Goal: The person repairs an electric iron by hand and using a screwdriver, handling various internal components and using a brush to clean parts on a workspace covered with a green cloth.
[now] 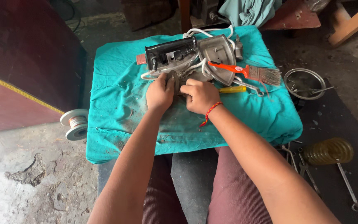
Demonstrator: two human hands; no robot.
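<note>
A low table draped in a teal cloth (pixel 117 103) stands in front of me. On its far half lies a dismantled clothes iron: a black handle housing (pixel 170 53) and a grey metal soleplate cover (pixel 218 58), with a white cord looped around them. My left hand (pixel 160 93) and my right hand (pixel 200 96) sit side by side at the cloth's middle, both closed on a small dark metal part (pixel 175 79) between them. A red thread band circles my right wrist.
An orange-handled paintbrush (pixel 249 72) and a yellow-handled screwdriver (pixel 232 89) lie right of my hands. A wire spool (pixel 76 123) stands on the floor at left. A steel bowl (pixel 304 83), a coiled yellowish hose (pixel 328 151) and several wrenches (pixel 347 184) lie at right.
</note>
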